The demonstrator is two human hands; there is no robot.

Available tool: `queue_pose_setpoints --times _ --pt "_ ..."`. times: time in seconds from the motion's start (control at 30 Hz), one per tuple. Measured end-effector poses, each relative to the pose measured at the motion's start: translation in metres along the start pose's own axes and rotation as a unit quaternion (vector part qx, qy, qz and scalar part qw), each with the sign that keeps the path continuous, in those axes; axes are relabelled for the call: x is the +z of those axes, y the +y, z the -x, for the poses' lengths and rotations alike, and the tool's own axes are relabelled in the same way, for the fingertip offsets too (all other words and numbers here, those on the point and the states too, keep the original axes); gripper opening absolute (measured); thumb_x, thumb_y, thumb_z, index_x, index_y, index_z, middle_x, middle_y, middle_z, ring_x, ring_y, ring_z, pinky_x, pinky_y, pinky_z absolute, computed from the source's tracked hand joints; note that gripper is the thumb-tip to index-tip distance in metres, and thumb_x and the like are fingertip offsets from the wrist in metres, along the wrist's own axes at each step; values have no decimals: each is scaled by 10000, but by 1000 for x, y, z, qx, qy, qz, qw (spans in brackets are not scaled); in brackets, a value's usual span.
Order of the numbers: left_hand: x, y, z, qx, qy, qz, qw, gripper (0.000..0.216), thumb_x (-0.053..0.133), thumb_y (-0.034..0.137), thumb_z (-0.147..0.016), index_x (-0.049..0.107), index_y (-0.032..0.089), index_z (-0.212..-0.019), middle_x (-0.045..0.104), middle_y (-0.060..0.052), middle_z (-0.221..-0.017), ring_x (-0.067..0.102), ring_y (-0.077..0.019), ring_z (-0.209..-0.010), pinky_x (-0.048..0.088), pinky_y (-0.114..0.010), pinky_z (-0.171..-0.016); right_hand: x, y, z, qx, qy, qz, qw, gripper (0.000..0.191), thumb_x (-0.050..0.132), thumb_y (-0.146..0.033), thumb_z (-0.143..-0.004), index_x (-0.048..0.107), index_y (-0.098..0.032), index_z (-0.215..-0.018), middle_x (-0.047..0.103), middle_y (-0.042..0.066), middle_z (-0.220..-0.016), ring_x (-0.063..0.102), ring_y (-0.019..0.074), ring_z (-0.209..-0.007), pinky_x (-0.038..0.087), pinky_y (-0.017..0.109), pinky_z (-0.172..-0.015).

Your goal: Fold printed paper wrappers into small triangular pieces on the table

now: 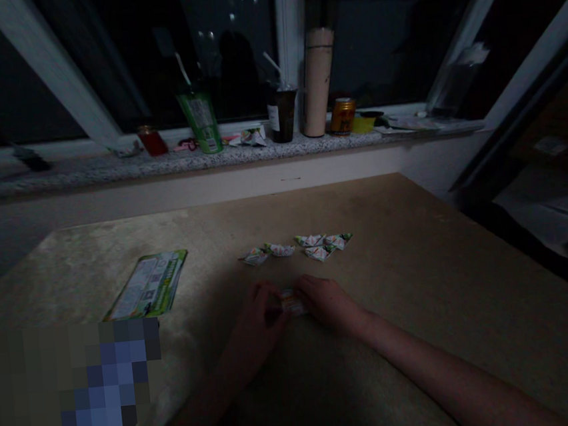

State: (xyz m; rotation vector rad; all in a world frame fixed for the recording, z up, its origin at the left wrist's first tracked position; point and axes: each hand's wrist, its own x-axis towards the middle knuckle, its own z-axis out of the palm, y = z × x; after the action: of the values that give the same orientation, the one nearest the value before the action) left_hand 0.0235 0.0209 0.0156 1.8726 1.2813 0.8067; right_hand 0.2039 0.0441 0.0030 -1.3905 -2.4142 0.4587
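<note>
Low in the middle of the head view, a small whitish printed wrapper [292,301] with orange marks lies between my two hands at the tabletop. My left hand [263,312] pinches its left end, with thumb and fingers bent round it. At the right end, the curled fingers of my right hand [325,299] press on it and cover part of it. Just beyond my hands lie several small white-and-green printed pieces with pointed ends, a pair on the left [268,252] and a cluster on the right [321,245]. Dim light hides their finer detail.
A flat green-and-white printed packet [150,285] rests on the wooden table [418,253] at left. Behind, the granite sill [248,155] holds a green cup [199,120], a dark cup [282,114], a tall pink flask [319,82], a gold can [343,117] and a red jar [152,140].
</note>
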Motion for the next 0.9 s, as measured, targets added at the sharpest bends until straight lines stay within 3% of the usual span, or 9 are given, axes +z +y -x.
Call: queue_pose_setpoints --times 0.1,0.23,0.37,0.53,0.7,0.8,0.9 --pt "-5 0 -3 -36 -14 51 998 210 583 215 -771 464 226 -944 521 -16 -1008 659 -170 -763 545 -324 -677 -2 0 1 8 19 -37 999 120 439 -165 -919 557 -156 -898 579 61 -911 566 154 -749 404 242 -631" --pt "-7 5 -2 -56 -26 36 997 188 599 227 -758 485 229 -908 586 -2 -934 657 -188 -755 538 -339 -672 -6 -1 2 3 34 -82 996 90 468 -137 -898 553 -163 -884 545 53 -914 544 140 -752 415 233 -645" --pt "-4 13 2 -12 -13 -39 999 83 537 184 -786 515 217 -859 570 -22 -922 619 -197 -816 513 -349 -736 -6 1 1 -9 33 -104 994 105 461 -116 -890 540 -163 -839 540 47 -879 528 143 -751 412 237 -643" --pt "1 13 6 31 13 -108 994 107 522 135 -794 511 217 -862 542 -37 -986 573 -210 -914 491 -360 -804 -5 6 -2 -23 43 -137 989 120 454 -123 -895 524 -162 -806 555 39 -816 522 147 -744 406 242 -661" --pt "11 12 14 75 21 -143 987 214 463 115 -853 494 238 -1025 474 -48 -1182 543 -209 -1036 461 -378 -906 -5 8 -2 -9 59 -162 985 137 440 -122 -894 519 -162 -790 566 29 -773 528 137 -703 394 231 -633" --pt "14 13 17 64 14 -141 988 254 457 104 -854 485 245 -1063 466 -46 -1204 552 -204 -1039 465 -377 -913 -4 10 -2 -9 63 -176 982 134 443 -141 -897 530 -163 -798 577 24 -765 536 135 -697 395 226 -634" --pt "10 11 14 45 19 -123 991 207 489 98 -821 516 231 -978 489 -42 -1154 558 -206 -1031 472 -372 -909 -2 11 -2 -11 66 -178 982 111 467 -133 -881 545 -164 -809 588 26 -787 547 139 -728 399 227 -659"
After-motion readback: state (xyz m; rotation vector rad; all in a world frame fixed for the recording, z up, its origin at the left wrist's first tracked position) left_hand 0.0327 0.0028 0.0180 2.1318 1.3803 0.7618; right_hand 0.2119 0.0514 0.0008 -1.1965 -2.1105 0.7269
